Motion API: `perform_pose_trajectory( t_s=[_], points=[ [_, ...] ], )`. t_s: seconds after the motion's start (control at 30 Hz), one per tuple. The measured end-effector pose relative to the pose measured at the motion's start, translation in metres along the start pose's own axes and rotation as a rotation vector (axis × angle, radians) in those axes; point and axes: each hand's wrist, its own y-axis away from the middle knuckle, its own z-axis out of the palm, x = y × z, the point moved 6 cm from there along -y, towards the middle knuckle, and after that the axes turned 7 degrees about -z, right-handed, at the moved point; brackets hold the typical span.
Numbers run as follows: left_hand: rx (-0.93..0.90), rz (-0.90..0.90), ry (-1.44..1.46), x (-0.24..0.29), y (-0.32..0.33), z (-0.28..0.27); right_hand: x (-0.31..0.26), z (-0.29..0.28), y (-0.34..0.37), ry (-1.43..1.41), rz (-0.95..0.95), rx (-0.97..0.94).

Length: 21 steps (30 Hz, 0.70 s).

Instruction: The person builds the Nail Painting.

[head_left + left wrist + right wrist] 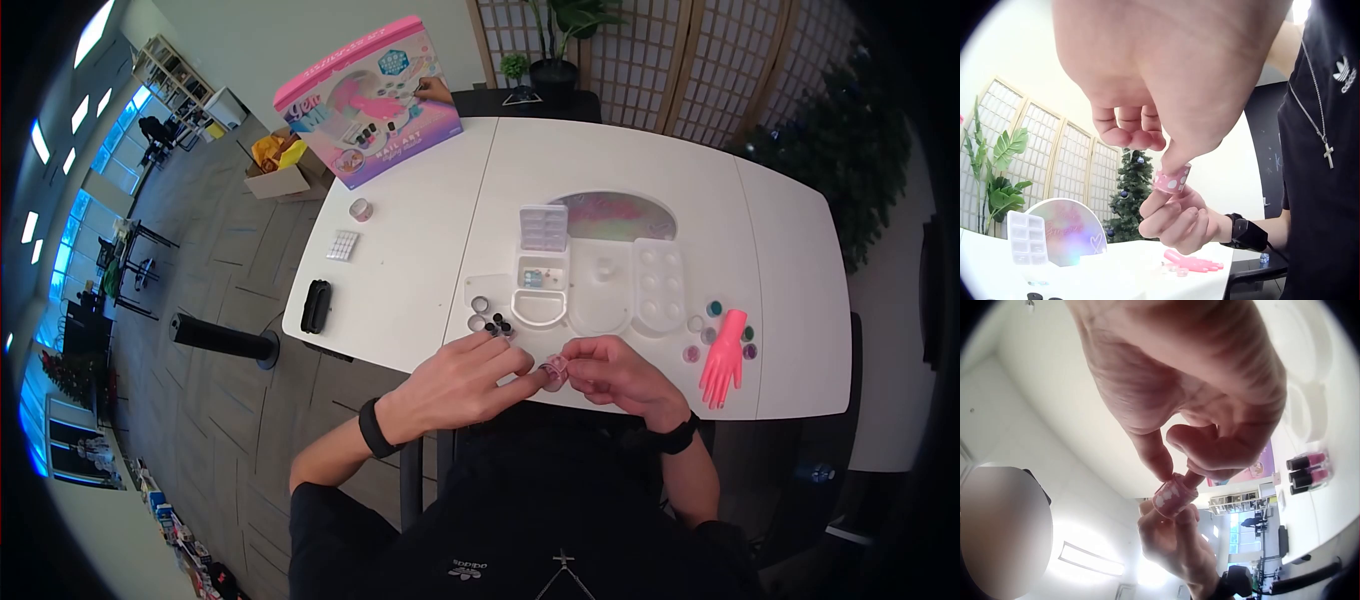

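In the head view a small pink roll with white dots (554, 376), like patterned tape, is held between both hands near the table's front edge. My left hand (462, 382) grips it from the left, thumb at its edge in the left wrist view. From the other side my right hand (622, 380) pinches its rim between thumb and fingertips; its other fingers are curled. The dots show clearly on the roll (1174, 496) in the right wrist view. Just beyond the left hand stand several dark-capped nail polish bottles (498, 325).
A white nail-art station (600, 300) with trays stands mid-table. At the right lie a pink model hand (724, 358) and small glitter pots (714, 308). A nail art box (375, 100), a small round container (361, 209) and a black case (316, 306) are at the left.
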Motion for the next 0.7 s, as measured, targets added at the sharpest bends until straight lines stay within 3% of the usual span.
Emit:
perform_pose_trajectory(
  t_s=[0.2,0.4,0.7],
  points=[
    [0.106,-0.153,0.080,-0.0032,-0.0028,0.0009,0.0048,0.0019,-0.0029,-0.136,-0.072,0.068],
    [0.132,-0.076,0.082,-0.0035,0.0015,0.0053,0.0069,0.0065,0.0009,-0.315,-0.060,0.087],
    [0.142,-0.090,0.096,-0.0022,-0.0005,0.0019,0.0036,0.0097,0.0007,-0.057,-0.052,0.103]
  ],
)
